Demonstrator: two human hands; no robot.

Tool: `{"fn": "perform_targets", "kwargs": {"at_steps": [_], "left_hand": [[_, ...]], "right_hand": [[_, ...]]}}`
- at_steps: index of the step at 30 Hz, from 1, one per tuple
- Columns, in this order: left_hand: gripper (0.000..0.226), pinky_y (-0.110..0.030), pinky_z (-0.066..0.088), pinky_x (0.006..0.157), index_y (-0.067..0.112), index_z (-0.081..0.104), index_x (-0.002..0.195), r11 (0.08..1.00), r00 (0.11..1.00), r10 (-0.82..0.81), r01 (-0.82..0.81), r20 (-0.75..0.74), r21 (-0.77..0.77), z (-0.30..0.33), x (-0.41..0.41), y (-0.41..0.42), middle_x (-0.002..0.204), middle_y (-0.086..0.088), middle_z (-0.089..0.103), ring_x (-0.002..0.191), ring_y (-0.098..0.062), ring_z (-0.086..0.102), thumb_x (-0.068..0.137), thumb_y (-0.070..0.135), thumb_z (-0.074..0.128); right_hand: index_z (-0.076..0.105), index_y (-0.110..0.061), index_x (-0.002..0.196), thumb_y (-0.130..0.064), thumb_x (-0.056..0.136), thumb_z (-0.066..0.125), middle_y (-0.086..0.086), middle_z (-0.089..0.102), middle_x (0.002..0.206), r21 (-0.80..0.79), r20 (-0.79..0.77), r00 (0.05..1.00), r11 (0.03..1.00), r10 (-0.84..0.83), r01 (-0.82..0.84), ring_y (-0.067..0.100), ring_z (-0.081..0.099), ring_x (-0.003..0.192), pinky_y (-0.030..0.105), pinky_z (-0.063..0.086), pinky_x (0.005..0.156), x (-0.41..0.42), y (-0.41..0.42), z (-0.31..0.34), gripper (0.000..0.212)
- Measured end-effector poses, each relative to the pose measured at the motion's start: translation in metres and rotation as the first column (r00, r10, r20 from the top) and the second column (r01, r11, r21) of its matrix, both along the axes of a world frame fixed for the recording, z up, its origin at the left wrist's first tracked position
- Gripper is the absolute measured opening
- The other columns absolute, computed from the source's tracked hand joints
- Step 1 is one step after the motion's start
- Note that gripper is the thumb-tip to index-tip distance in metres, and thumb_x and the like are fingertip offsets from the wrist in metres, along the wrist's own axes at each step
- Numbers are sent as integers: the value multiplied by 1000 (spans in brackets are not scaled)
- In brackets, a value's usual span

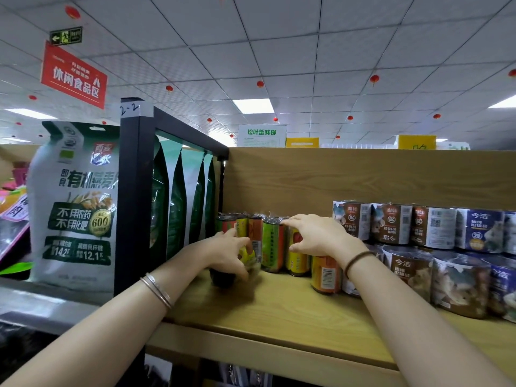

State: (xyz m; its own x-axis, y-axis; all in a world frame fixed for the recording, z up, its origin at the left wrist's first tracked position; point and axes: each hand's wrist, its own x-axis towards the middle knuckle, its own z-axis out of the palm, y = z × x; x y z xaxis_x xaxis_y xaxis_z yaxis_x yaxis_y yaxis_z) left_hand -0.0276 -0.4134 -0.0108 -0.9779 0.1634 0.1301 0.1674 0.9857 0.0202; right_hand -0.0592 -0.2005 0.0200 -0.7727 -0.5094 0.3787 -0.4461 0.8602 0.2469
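Observation:
Several small rolls with green, yellow and orange labels [272, 244] stand in rows at the back left of a wooden shelf [279, 308]. My left hand [229, 254] grips a yellow-labelled roll [247, 256] with a dark end, tilted near the front of the group. My right hand [318, 236] reaches over the rows, fingers spread and touching the tops of the standing rolls, thumb against a yellow one. An orange-labelled roll [326, 275] stands alone under my right wrist.
Stacked rolls with brown and blue labels [435, 247] fill the shelf's right side. A black frame post [131, 196] bounds the shelf at left, with green bags [178, 202] behind it and a large white oat bag [75, 202] beyond. A wooden back panel [363, 174] closes the shelf.

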Motion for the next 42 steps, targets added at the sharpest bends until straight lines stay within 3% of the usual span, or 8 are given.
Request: {"fn": "perform_targets", "kwargs": {"at_steps": [5, 9, 12, 15, 18, 22, 31, 42], "left_hand": [[68, -36, 54, 83, 27, 46, 126, 997, 975, -61, 68, -214, 26, 9, -3, -2, 122, 1, 50, 103, -16, 51, 66, 42, 75], [63, -34, 53, 83, 25, 47, 123, 956, 799, -37, 203, -601, 211, 10, -17, 1, 124, 1, 39, 108, -16, 46, 68, 34, 76], [51, -31, 49, 84, 19, 50, 118, 922, 714, -17, 281, -700, 265, 7, -35, 6, 117, -1, 49, 105, -18, 50, 76, 33, 74], [45, -37, 34, 104, 20, 58, 116, 988, 735, -20, 120, -677, 101, 3, -48, 6, 116, 2, 61, 120, -22, 48, 81, 49, 65], [73, -61, -2, 113, 30, 41, 132, 1000, 833, 17, -18, -552, 3, -4, -54, 0, 149, -1, 33, 144, -26, 9, 70, 55, 70], [94, -72, 18, 106, 38, 19, 139, 988, 945, 49, 2, -323, 156, -9, -57, -5, 157, -3, -19, 142, -32, -24, 68, 39, 81], [91, -63, 39, 100, 32, 20, 140, 984, 933, 54, 9, -355, 175, -12, -61, 7, 158, -8, -5, 143, -37, -1, 71, 33, 80], [104, -71, 15, 107, 32, 15, 142, 974, 954, 73, -6, -292, 226, -11, -58, 8, 159, -3, -7, 143, -27, -23, 63, 57, 77]], "right_hand": [[27, -38, 144, -44, 86, 55, -11, 33, 152, -4, -13, 1000, 1000, 8, -8, 18, 41, 131, 38, 45, 88, -2, 1, 0, 64], [28, -39, 143, -44, 86, 55, -11, 34, 151, -18, -14, 1000, 1000, 13, -14, 18, 41, 131, 38, 44, 89, -3, 0, 0, 64], [28, -39, 143, -44, 86, 55, -11, 34, 151, -17, -13, 1000, 1000, 20, -20, 19, 41, 131, 38, 43, 90, -4, 1, 0, 63], [27, -38, 143, -44, 87, 54, -10, 32, 152, -7, -16, 1000, 1000, 17, -17, 19, 40, 131, 38, 42, 91, -4, 1, -1, 63], [26, -37, 144, -44, 87, 54, -10, 31, 153, -5, -28, 999, 1000, 17, -17, 18, 38, 133, 39, 41, 95, -6, 2, -2, 64], [26, -37, 144, -44, 87, 54, -10, 32, 152, 5, -35, 999, 1000, 24, -23, 18, 38, 133, 40, 41, 95, -5, 1, -1, 64], [29, -36, 143, -42, 88, 53, -10, 36, 150, -1, -56, 998, 1000, 14, -14, 19, 40, 131, 42, 43, 95, -8, -1, -2, 60], [20, -37, 146, -53, 90, 44, 0, 61, 126, -61, -210, 978, 998, 16, -29, 24, 55, 114, 36, 43, 83, -5, -2, -3, 63]]}}
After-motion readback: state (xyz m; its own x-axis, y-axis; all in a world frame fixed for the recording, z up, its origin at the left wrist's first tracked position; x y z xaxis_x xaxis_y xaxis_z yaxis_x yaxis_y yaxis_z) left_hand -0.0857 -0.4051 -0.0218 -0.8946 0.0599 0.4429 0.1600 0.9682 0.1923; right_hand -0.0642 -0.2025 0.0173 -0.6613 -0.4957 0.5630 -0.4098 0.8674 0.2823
